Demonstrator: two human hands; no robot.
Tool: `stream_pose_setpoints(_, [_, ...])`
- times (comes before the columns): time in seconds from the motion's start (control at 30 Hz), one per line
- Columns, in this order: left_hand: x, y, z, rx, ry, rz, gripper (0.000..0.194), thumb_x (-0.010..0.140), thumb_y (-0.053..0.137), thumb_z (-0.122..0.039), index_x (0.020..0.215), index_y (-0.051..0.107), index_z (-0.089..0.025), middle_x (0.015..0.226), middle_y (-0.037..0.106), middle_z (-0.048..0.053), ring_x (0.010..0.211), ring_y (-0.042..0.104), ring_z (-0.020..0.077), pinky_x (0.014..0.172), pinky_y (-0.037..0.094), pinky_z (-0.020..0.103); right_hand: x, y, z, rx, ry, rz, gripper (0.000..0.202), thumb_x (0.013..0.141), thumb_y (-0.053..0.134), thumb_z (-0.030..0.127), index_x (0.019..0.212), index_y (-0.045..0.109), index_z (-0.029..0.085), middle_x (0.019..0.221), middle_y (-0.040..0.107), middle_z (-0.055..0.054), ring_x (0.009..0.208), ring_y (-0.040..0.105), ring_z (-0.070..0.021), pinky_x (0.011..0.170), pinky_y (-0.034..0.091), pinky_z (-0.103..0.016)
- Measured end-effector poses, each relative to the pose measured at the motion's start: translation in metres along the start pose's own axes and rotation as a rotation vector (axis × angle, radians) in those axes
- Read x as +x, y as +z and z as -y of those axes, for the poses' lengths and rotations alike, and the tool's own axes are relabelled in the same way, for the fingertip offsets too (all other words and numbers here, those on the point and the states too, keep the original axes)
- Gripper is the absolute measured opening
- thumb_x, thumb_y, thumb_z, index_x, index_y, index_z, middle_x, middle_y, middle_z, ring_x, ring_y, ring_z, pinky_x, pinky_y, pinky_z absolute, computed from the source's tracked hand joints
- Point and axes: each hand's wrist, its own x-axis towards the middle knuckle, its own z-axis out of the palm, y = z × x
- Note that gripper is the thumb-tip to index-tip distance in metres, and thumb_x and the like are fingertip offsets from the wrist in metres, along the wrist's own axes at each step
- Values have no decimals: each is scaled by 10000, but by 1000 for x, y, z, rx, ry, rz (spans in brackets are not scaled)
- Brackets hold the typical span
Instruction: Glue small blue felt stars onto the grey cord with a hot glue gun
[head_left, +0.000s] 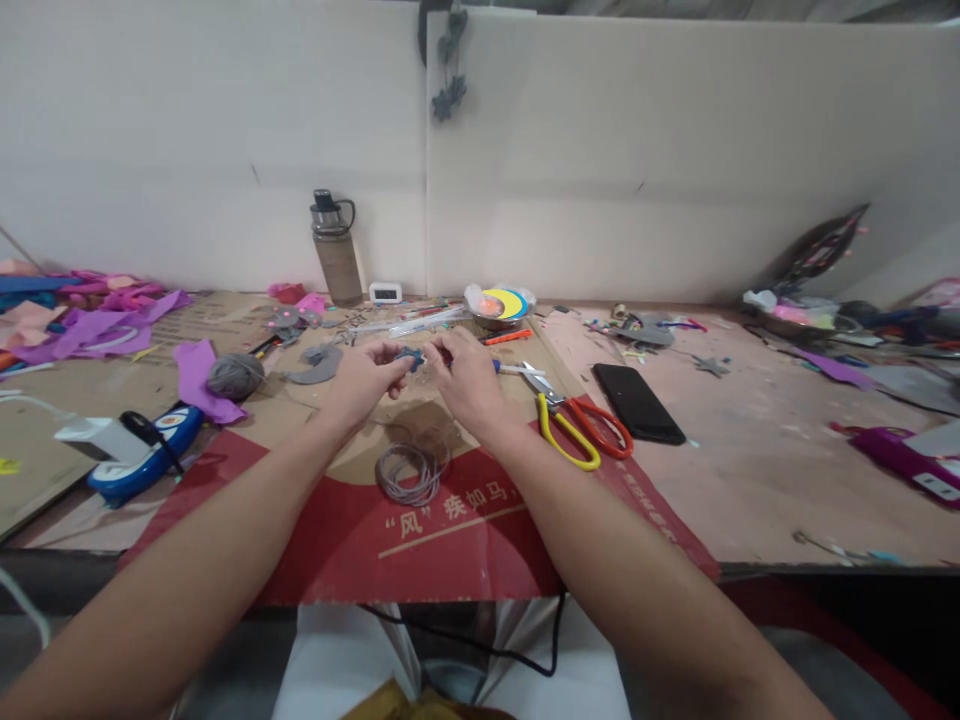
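My left hand pinches a small dark-blue piece between thumb and fingertips; its exact kind is too small to tell. Close beside it, my right hand has its fingers pressed together, and what they hold is hidden. Below both hands, a loose coil of thin grey cord lies on the red and brown cardboard. Right of my right hand are scissors with one yellow and one red handle. A thin tool with a blue and white shaft lies by their blades.
A black phone lies right of the scissors. Left are a grey yarn ball, grey felt pieces, and a blue power strip with a white plug. A water bottle and a metal bowl stand along the back wall.
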Motion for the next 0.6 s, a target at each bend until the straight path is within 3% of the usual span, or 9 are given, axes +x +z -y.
stream_pose_setpoints(0.4, [-7, 5, -12, 111, -6, 66, 267, 686, 727, -379, 771, 652, -138, 521, 569, -13, 414, 472, 71, 411, 380, 196, 3, 0, -2, 22, 23, 56, 249, 908, 461, 277, 677, 522, 206, 752, 566, -27, 776, 495, -169, 756, 373, -305])
stream_pose_setpoints(0.6, [-8, 4, -13, 252, 13, 66, 231, 709, 682, -358, 756, 672, -132, 485, 532, -23, 400, 430, 69, 410, 335, 198, 2, -4, 2, -67, -51, 110, 212, 901, 466, 217, 697, 522, 197, 799, 564, -47, 798, 487, -177, 756, 371, -311])
